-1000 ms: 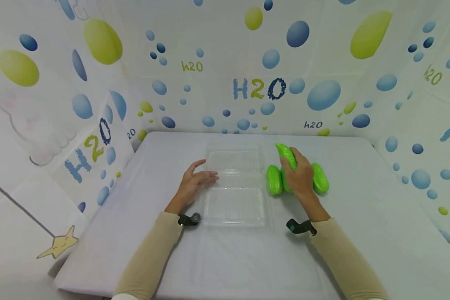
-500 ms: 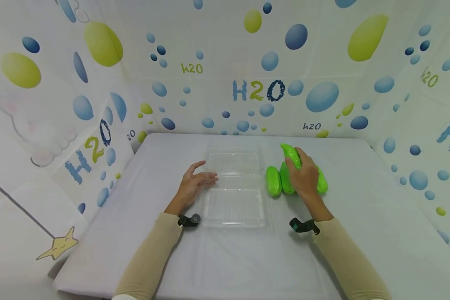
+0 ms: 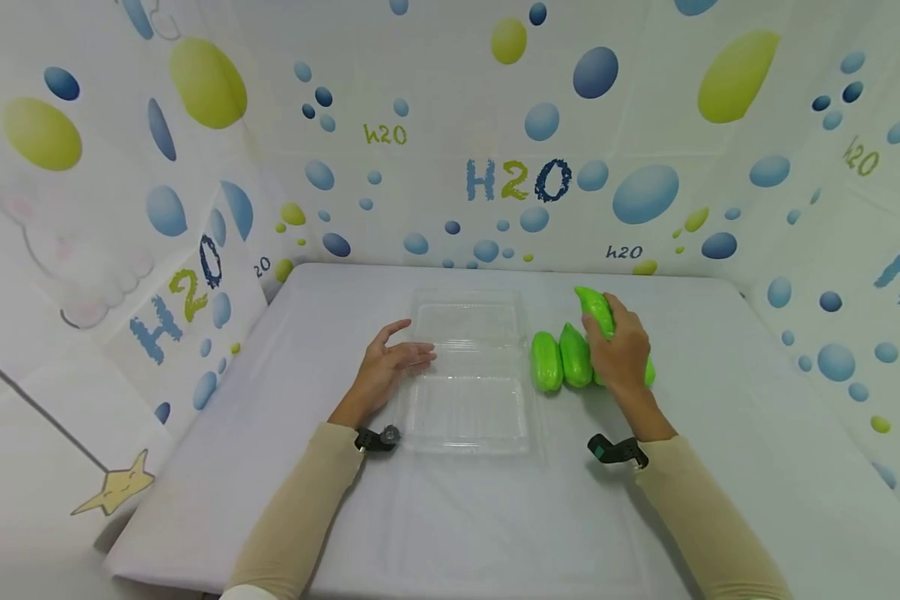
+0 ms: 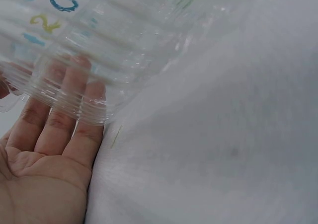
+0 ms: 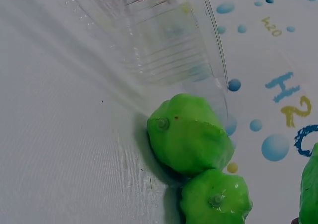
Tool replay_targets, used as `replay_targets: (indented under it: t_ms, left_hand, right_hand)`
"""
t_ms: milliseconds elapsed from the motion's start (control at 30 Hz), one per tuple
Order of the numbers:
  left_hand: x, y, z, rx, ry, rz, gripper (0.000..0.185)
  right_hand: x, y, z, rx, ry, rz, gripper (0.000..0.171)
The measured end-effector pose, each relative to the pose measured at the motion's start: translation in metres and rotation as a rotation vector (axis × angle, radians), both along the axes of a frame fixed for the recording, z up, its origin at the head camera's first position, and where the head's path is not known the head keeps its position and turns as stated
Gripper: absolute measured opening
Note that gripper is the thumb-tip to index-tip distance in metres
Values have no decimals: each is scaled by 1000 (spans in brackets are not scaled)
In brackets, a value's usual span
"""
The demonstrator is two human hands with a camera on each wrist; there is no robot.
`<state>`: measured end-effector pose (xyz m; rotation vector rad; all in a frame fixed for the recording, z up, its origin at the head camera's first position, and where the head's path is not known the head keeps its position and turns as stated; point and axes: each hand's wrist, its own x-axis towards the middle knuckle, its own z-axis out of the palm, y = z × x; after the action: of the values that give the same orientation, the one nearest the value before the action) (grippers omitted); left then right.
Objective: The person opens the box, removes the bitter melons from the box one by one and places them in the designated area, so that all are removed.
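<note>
Four glossy green plastic gourds (image 3: pixel 562 358) beside clear hinged plastic tray (image 3: pixel 471 417); right hand (image 3: pixel 618 350) grips one (image 3: pixel 596 308), likely light, stiff, slippery, best held mid-body; left hand (image 3: pixel 386 367) flat, steadying tray

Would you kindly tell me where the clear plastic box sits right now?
In the head view, the clear plastic box lies open mid-table, the left hand touching its left edge and green gourds to its right.
</note>
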<state>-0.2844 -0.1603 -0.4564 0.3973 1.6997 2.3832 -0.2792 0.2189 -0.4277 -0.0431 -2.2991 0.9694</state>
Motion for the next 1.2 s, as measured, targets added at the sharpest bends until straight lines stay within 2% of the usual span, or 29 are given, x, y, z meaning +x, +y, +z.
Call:
replay_targets:
  t_ms: [400, 833, 1200]
  left_hand:
    - [-11, 0, -16, -16, 0, 38, 61]
    - [-10, -1, -16, -4, -6, 32, 63]
    - [-10, -1, -17, -17, -2, 47, 62]
  right_hand:
    - [3, 16, -1, 15, -76, -64, 52]
    - [-2, 38, -5, 15, -66, -112, 52]
    - [-2, 50, -6, -39, -148, -154, 59]
